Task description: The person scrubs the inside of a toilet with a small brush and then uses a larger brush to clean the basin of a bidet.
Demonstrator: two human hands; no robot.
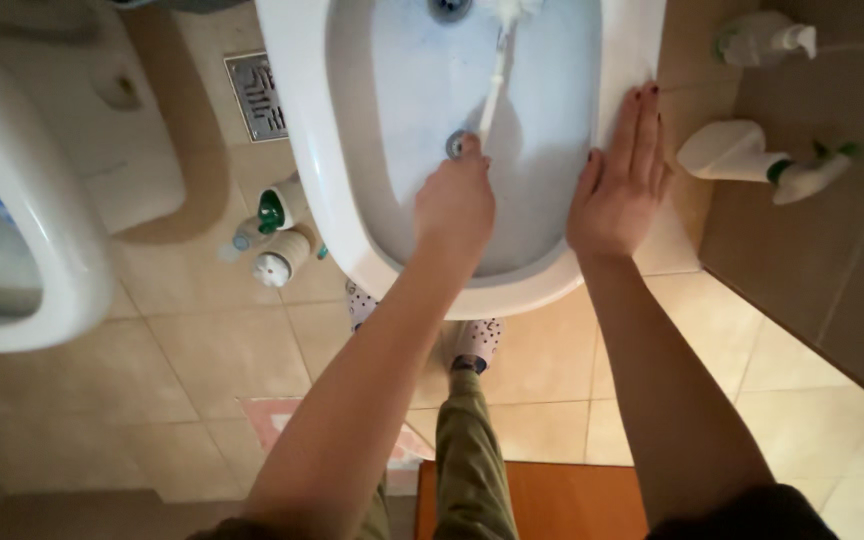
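Note:
My left hand (455,205) is closed around the white handle of a long brush (495,80), whose bristled head reaches the far end of a white oval basin (352,230) near the drain at the top. A second round metal fitting (457,145) sits in the basin floor just beyond my knuckles. My right hand (620,185) lies flat, fingers together, on the basin's right rim. My forearms extend from the bottom of the view.
A white toilet bowl (12,230) is at the left. Two bottles (277,235) stand on the tiled floor beside the basin, near a metal floor drain (257,95). Two white spray bottles (752,160) lie at the right by the brown wall tiles.

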